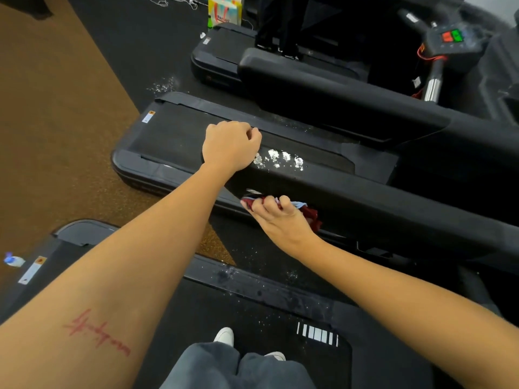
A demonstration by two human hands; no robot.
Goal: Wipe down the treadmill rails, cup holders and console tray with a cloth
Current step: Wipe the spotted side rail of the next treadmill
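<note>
You're early on, I'd say: your right hand (pixel 280 217) is closed around the bunched red cloth (pixel 306 213), pressing it on the near side face of the black rail (pixel 393 203), while white residue (pixel 280 160) sits unwiped on the rail's top edge just beside your left hand (pixel 230 146), curled over its end, holding nothing. The far console (pixel 452 42) looks untouched; cup holders and tray aren't clearly visible, so contents unknown.
</note>
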